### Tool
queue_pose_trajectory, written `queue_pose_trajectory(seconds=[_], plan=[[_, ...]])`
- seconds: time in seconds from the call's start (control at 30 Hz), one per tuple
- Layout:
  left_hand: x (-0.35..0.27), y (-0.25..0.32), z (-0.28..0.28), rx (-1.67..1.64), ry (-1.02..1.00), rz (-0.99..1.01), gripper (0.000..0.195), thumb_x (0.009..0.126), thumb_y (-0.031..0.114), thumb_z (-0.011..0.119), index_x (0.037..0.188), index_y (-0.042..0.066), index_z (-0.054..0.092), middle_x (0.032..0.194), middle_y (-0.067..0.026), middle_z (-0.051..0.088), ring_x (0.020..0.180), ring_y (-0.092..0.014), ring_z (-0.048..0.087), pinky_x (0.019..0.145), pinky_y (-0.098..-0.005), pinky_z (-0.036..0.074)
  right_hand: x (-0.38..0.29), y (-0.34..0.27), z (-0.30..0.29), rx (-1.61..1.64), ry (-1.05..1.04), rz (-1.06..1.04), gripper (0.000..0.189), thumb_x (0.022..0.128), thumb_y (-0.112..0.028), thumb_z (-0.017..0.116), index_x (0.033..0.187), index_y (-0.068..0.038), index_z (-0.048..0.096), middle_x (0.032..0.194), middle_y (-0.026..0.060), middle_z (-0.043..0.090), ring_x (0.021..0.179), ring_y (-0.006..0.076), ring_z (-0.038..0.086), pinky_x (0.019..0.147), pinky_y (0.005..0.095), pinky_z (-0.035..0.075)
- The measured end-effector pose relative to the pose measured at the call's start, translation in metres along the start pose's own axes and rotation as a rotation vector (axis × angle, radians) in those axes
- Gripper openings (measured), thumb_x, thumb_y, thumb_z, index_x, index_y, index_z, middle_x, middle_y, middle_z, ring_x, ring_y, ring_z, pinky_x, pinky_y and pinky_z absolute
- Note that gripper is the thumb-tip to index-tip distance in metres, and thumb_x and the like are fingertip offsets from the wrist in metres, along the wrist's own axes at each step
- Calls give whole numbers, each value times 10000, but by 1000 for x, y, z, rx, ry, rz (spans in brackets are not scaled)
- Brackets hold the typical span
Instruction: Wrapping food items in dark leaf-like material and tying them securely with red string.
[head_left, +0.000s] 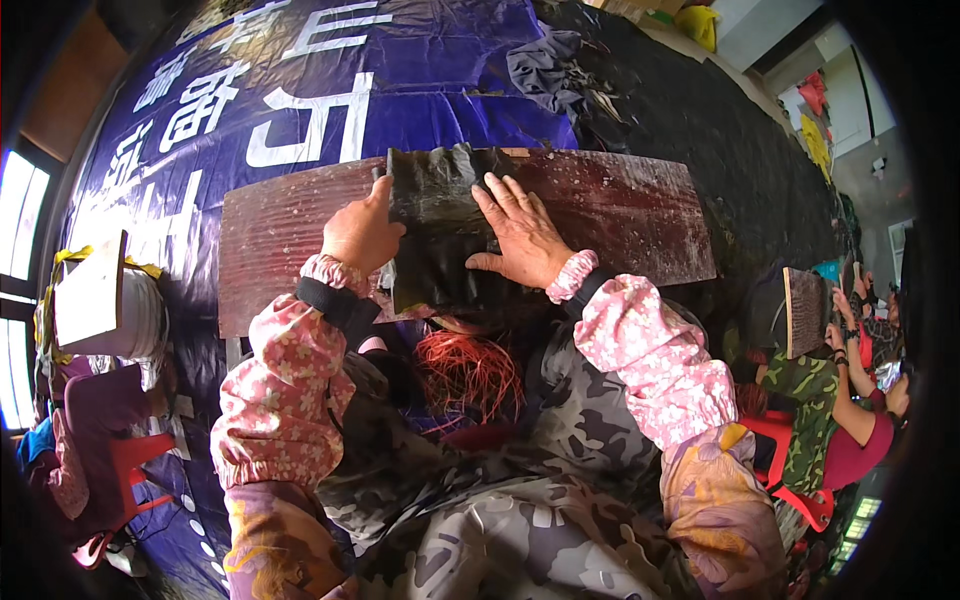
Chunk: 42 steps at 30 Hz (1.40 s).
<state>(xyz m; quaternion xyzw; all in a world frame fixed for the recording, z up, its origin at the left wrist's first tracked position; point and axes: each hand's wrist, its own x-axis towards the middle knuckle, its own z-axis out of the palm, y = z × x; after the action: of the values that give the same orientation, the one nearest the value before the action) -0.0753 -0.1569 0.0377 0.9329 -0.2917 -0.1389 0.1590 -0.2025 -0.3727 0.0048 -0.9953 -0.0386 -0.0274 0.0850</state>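
Observation:
A long reddish-brown wooden board (300, 232) lies across in front of me, above my lap. Over its middle is draped a dark, wrinkled plastic or rubber sheet (435, 262). My left hand (364, 229) is at the sheet's left edge, its index finger extended and the other fingers curled; whether it pinches anything is hidden. Spread and palm down, my right hand (521, 232) rests on the right part of the sheet. Below the board, between my knees, is a tangle of red-orange strands (471, 375).
A blue sheet with large white characters (442, 60) and a dark sheet (697, 127) cover the floor beyond. Crumpled dark cloth (547, 67) lies there. Another board (94, 300) tops a white container at left; co-workers sit at right near a board (806, 311) and red stool (772, 442).

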Motion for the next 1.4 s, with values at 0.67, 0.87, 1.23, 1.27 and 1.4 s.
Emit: queue_pose_trajectory(seconds=[0.67,0.87,1.23,1.27,1.4], plan=[[-1,23,33,173,-29,397,1102,572,459,824,1463,99,285,1512,-203,234,1406,-401,195,1080,-630,178,2,1,2,32,7,-4,936,693,-547,722,1411,-80,346,1448,178,305,1342,396,284,1005,627,285],[0,17,45,219,-93,272,1166,535,328,850,1486,108,214,1543,-175,176,1433,-375,128,1109,-620,135,8,3,24,161,3,8,1028,657,-628,695,1442,-78,322,1495,187,266,1381,390,224,1039,688,184],[1,15,45,322,-171,256,1162,594,260,815,1505,71,117,1562,-167,110,1449,-359,60,1128,-595,115,-12,2,-55,448,40,-103,555,654,-366,760,1084,-49,609,1214,160,564,1212,356,473,964,537,356],[2,18,40,347,-200,247,1159,601,265,812,1503,61,113,1559,-176,109,1446,-373,57,1138,-571,117,-21,7,-71,527,76,-141,436,679,-360,730,953,-34,636,951,149,657,988,330,616,841,479,459],[1,5,29,278,-237,277,1130,600,323,807,1475,2,167,1536,-244,124,1431,-424,62,1140,-540,147,-26,42,-72,492,172,-139,419,728,-390,696,994,-68,660,873,138,675,830,348,648,727,460,508]])
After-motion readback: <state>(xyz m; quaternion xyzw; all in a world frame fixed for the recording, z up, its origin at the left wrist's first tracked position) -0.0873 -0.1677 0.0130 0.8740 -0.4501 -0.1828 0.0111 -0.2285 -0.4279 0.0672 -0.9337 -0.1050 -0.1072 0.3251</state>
